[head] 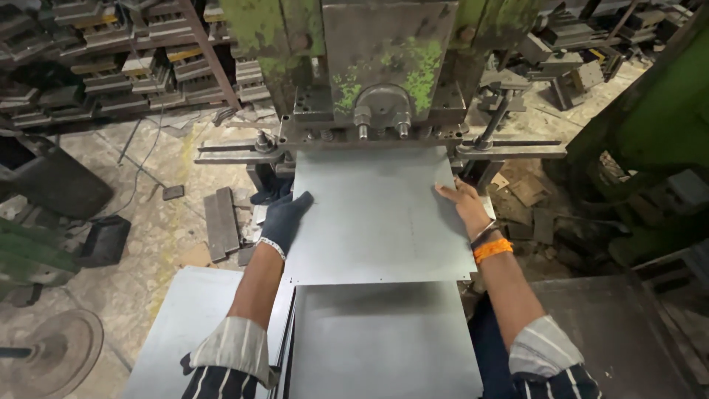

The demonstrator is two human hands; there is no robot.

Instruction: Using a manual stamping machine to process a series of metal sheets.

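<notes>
**Holding a steel sheet square under the press**

Pressing from both sides, two hands steady a flat grey metal sheet point(377, 214) that lies on the bed of a worn green press point(384, 66). The left hand point(284, 218), in a dark glove, lies with fingers spread flat against the sheet's left edge, thumb on top; it grips nothing closed, only bears on the edge. The right hand point(461, 203), bare, rests open with fingers stretched along the right edge near the far corner; an orange band point(492, 249) and a thin bangle sit at the wrist.

The sheet's far edge runs under the press head, just below two bolts and a curved clamp. Its near edge overlaps a stack of similar sheets point(384, 340) lying directly before the person. Another sheet point(185, 325) lies to the left of that stack, its edge touching or nearly so.

Room to the sides is narrow: horizontal guide bars point(236, 151) stick out left and right at the bed's level. Scrap offcuts point(221, 222) lie on the floor just left of the gloved hand, more scraps to the right.

Shelving racks point(111, 66) at the upper left hold piled dark metal blocks, tightly packed.
</notes>
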